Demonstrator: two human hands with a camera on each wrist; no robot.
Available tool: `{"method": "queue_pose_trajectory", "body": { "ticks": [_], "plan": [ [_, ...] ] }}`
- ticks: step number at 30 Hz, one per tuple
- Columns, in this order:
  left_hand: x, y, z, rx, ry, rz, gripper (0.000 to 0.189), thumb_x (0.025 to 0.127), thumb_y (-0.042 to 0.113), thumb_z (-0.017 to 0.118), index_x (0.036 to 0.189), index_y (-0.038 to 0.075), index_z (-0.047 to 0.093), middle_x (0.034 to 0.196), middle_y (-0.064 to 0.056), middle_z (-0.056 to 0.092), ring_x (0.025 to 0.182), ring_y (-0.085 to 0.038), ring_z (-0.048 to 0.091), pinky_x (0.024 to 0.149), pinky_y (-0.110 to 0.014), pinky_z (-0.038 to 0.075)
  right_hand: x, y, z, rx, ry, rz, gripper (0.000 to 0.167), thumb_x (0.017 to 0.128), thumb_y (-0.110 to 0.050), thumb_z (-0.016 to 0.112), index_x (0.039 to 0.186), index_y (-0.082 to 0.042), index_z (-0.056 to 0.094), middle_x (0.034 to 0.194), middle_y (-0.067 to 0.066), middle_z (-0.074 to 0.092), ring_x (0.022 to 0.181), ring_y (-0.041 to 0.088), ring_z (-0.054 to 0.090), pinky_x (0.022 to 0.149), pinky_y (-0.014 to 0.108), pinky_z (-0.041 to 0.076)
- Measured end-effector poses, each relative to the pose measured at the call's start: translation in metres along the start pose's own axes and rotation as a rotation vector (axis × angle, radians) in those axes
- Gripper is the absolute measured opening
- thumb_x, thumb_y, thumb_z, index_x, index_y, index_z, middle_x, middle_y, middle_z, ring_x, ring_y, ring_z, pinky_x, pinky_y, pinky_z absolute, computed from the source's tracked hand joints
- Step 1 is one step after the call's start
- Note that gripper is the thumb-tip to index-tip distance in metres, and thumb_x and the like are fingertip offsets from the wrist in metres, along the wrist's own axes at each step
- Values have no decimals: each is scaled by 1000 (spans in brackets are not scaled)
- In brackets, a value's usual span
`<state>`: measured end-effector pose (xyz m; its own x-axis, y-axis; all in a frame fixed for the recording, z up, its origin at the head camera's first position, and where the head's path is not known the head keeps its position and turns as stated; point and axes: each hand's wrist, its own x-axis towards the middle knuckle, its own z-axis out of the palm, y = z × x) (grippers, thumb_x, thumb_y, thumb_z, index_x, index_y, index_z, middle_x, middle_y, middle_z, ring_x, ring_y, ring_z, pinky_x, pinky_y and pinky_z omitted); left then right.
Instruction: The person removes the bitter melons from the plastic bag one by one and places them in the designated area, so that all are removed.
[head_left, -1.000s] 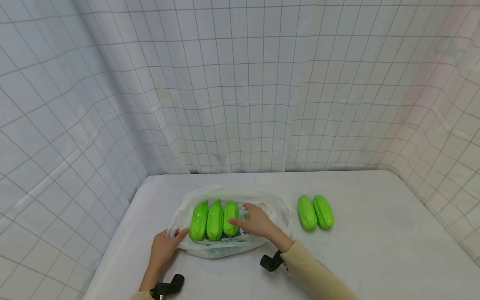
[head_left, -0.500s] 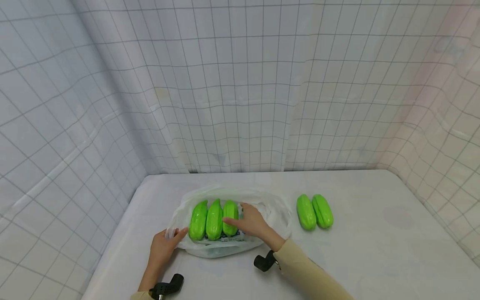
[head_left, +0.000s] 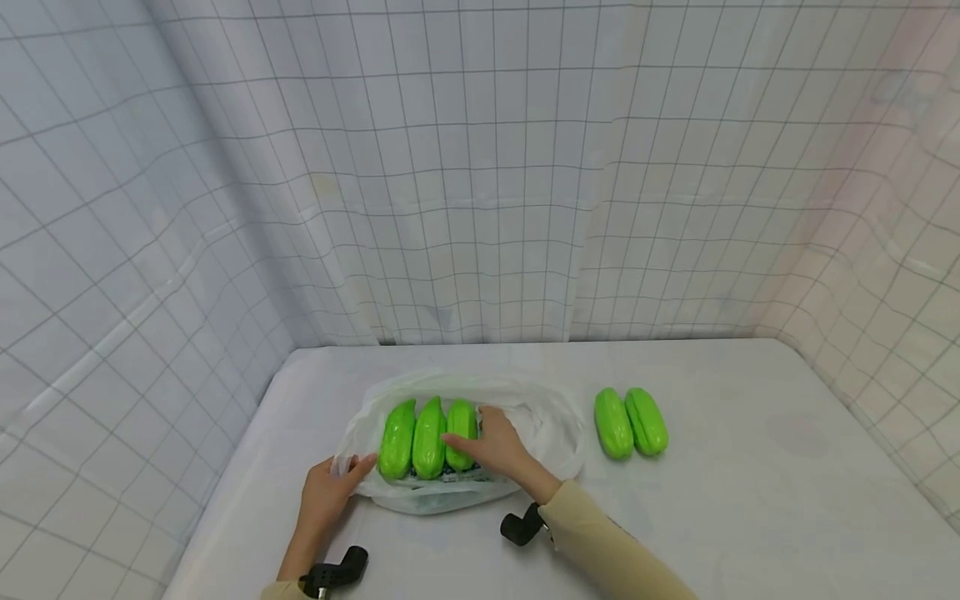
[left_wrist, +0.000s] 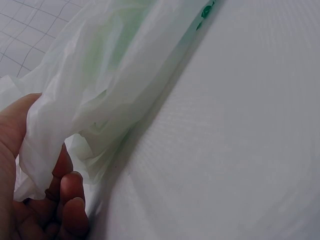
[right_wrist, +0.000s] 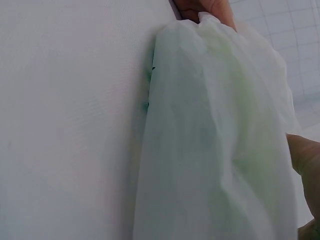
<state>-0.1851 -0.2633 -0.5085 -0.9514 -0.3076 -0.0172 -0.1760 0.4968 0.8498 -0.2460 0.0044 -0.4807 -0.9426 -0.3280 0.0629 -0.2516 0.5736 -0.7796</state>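
Observation:
A white plastic bag (head_left: 442, 500) lies on the table with its mouth spread. Inside, side by side, are three glossy, bright green cucumber-shaped vegetables, among them the left one (head_left: 397, 442) and the middle one (head_left: 429, 442). My left hand (head_left: 324, 496) pinches the bag's left edge between thumb and fingers; the left wrist view shows the thin plastic (left_wrist: 47, 135) in that hold. My right hand (head_left: 501, 446) reaches into the bag and grips the rightmost green vegetable (head_left: 461, 417), thumb across it and fingers along its right side. In the right wrist view the bag wall hides the vegetables.
Two more green vegetables, a left one (head_left: 613, 423) and a right one (head_left: 647, 422), lie together on the white table (head_left: 765, 492) right of the bag. A white grid-patterned curtain (head_left: 480, 192) surrounds the table at the back and sides.
My right hand has moved left inside the bag, and its thumb and fingers have closed around the rightmost vegetable. The left hand has kept its hold on the bag's edge.

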Motion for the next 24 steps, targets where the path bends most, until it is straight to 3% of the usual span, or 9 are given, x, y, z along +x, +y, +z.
{"method": "queue_pose_trajectory", "body": {
  "ticks": [24],
  "plan": [
    [0, -2, 0, -11, -6, -5, 48, 82, 49, 71, 81, 3, 59, 69, -2, 51, 67, -18, 45, 61, -30, 37, 3, -1, 11, 40, 58, 55, 76, 87, -42, 66, 131, 13, 39, 127, 30, 45, 112, 41, 49, 88, 50, 42]
  ]
}}
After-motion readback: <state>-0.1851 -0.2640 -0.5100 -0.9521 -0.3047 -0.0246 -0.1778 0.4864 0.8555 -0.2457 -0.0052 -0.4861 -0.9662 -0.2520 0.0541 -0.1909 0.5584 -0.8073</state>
